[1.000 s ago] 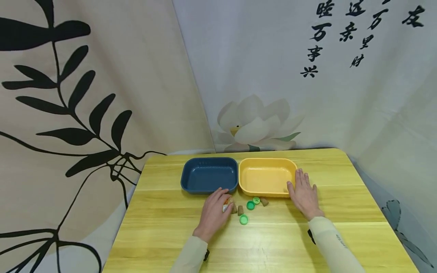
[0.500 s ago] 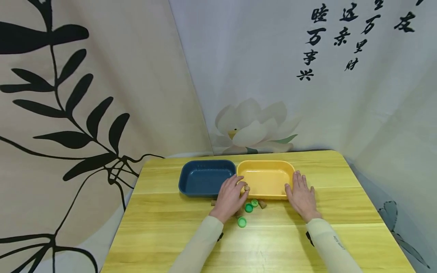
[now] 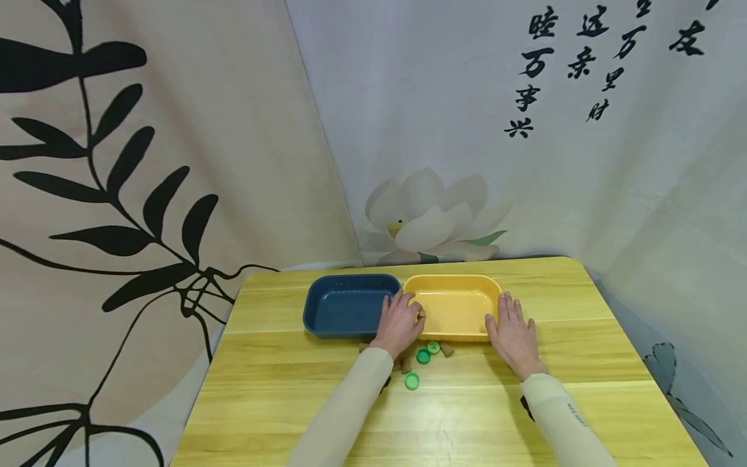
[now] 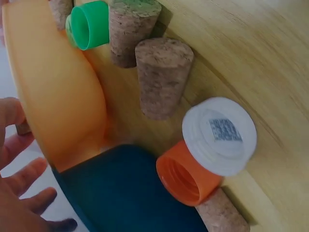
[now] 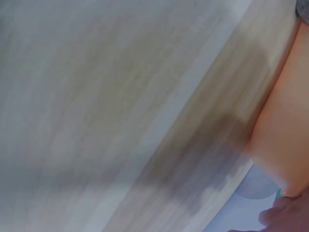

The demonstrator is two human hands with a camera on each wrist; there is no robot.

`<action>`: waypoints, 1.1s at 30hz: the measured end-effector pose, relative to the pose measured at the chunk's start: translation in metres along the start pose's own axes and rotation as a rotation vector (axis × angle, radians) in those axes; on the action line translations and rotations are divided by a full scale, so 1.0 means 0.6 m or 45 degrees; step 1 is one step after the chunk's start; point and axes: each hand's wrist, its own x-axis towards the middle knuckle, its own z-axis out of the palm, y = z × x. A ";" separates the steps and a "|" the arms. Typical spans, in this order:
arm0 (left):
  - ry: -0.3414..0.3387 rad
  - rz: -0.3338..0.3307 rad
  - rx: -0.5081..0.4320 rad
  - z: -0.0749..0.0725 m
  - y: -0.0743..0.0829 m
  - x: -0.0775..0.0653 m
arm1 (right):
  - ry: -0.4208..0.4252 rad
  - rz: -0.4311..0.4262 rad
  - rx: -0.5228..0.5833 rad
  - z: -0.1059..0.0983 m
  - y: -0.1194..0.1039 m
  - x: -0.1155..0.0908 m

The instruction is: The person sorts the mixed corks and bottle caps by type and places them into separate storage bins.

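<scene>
Since a second ago, my left hand has come up from the small pieces in front of the blue tray to where the two trays meet, bringing a cork with it. My right hand has stayed at the right end of the yellow tray.

I pinch the cork between left thumb and forefinger; my other left fingers are spread apart. It shows over the left end of the yellow tray, though I cannot tell whether it touches. My right hand holds nothing; its fingers lie straight along the right rim, thumb apart from them.

Below my left hand, loose corks stand or lie on the table. Close to them are three green caps, two side by side near the yellow tray's front and one nearer me. By the blue tray's edge, an orange cap lies on its side, a white cap with a printed code tilted against it and one of the loose corks just beside it.

Pale sleeves cover my arms. Behind the table hangs cloth printed with black leaves, a pale flower and writing.
</scene>
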 end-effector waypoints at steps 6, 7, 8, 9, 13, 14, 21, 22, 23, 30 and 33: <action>-0.075 -0.066 0.056 0.008 0.005 0.008 | -0.001 -0.002 0.000 -0.001 -0.004 0.000; -0.079 -0.077 0.062 0.008 0.005 0.008 | -0.003 -0.004 -0.004 0.000 -0.004 0.000; -0.077 -0.087 0.059 0.010 0.004 0.007 | -0.004 -0.005 -0.011 0.000 -0.005 0.000; -0.072 -0.096 0.051 0.011 0.003 0.005 | -0.007 -0.005 -0.016 0.000 -0.005 0.000; -0.017 -0.104 -0.010 0.017 -0.002 -0.007 | -0.006 -0.005 -0.028 -0.001 -0.005 0.000; -0.004 -0.099 -0.033 0.017 -0.003 -0.012 | -0.006 -0.005 -0.031 -0.001 -0.005 0.000; 0.048 -0.054 -0.105 0.002 -0.012 -0.054 | 0.000 -0.002 -0.033 0.000 -0.002 -0.001; 0.042 -0.050 -0.109 -0.002 -0.013 -0.060 | -0.002 -0.001 -0.031 0.000 -0.002 -0.001; 0.040 -0.043 -0.110 -0.005 -0.013 -0.066 | -0.005 0.001 -0.029 0.000 -0.001 -0.001; 0.062 -0.011 -0.141 -0.022 -0.022 -0.109 | -0.006 -0.005 -0.017 -0.003 -0.004 -0.001; 0.063 0.005 -0.154 -0.024 -0.026 -0.127 | -0.010 -0.005 -0.011 -0.003 -0.004 -0.001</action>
